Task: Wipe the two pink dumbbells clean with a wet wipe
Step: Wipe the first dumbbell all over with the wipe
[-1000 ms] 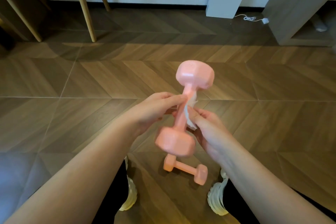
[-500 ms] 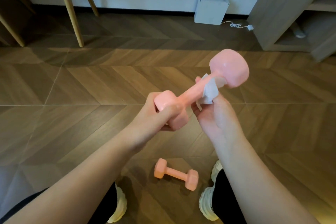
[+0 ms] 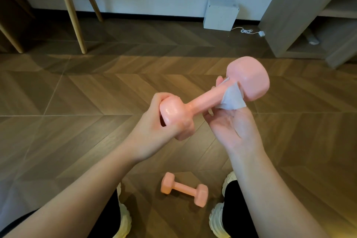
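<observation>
Below my fingers [image 3: 219, 82] lies the second dumbbell [image 3: 184, 189]; my left hand [image 3: 154, 133] clasps the first dumbbell [image 3: 201, 100] by its head, and my right hand [image 3: 231, 127] pinches the wipe [image 3: 231, 98] round its handle.

Left hand [image 3: 154, 129] gripping pink dumbbell [image 3: 204, 98], right hand [image 3: 229, 121] wrapping wet wipe [image 3: 231, 97] around handle

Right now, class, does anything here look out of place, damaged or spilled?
Nothing stands out. The left hand grips one head of the held dumbbell, the right hand holds the wet wipe around its handle, and the second dumbbell lies whole on the floor.
</observation>
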Available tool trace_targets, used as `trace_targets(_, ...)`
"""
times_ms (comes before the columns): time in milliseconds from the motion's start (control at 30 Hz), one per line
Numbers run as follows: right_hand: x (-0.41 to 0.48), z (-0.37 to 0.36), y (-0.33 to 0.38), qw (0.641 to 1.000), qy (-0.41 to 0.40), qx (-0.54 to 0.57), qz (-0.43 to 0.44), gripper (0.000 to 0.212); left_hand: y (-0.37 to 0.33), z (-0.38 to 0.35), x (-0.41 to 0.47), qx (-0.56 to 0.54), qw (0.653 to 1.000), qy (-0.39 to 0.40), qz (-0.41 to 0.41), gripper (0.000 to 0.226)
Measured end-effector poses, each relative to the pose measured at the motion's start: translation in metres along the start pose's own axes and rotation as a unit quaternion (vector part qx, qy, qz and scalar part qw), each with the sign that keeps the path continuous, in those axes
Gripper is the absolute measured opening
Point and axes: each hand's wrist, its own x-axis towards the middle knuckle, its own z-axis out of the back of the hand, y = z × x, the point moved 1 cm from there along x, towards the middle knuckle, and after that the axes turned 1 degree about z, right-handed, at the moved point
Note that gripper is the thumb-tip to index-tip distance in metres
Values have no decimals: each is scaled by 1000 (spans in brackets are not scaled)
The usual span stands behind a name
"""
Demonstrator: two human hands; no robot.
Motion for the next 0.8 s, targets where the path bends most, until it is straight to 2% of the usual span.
trace_targets(67, -2, 1, 3, 999, 43, 2, 0, 42, 1, 0, 3, -149, 982, 69, 89, 63)
trace_targets(133, -4, 2, 6, 998, 65, 10, 1, 45, 3, 1, 3, -257, 944, 143, 152, 61)
trace_targets(200, -4, 3, 7, 998, 66, -2, 7, 44, 1, 2, 1, -303, 915, 180, 198, 56)
trace_targets(233, -5, 3, 7, 998, 58, -10, 10, 44, 2, 2, 1, -299, 917, 176, 198, 57)
trace_targets(300, -4, 3, 7, 999, 29, -23, 11, 42, 4, 0, 3, -220, 956, 128, 144, 61)
trace_targets(367, -2, 4, 5, 999, -20, -30, 5, 34, 3, -2, 2, -65, 995, 55, 59, 59)
trace_targets(400, 0, 5, 4, 998, -49, -29, 0, 27, 2, -1, 0, 19, 1000, 19, 16, 60)
trace_targets(467, 2, 6, -1, 996, -90, -8, -13, 20, 2, 0, -2, 176, 980, -18, -96, 68)
trace_targets(533, 4, 6, -5, 994, -109, 21, -22, 30, 4, 0, -2, 289, 935, -40, -201, 76)
trace_targets(600, 5, 7, -7, 992, -118, 37, -24, 38, 2, 0, 0, 349, 896, -72, -264, 74)
trace_targets(633, 5, 8, -7, 991, -121, 41, -26, 40, 2, 0, 1, 347, 891, -81, -282, 73)
trace_targets(667, 5, 9, -8, 991, -124, 41, -25, 40, 2, 1, 1, 325, 898, -79, -286, 74)
trace_targets(700, 6, 10, -8, 991, -127, 35, -22, 39, 3, 0, 1, 283, 920, -71, -263, 77)
trace_targets(733, 6, 10, -9, 991, -129, 25, -17, 37, 4, -3, 1, 221, 950, -62, -214, 81)
trace_targets(800, 6, 10, -11, 992, -130, 7, -4, 30, 6, -12, 0, 12, 999, -24, -38, 85)
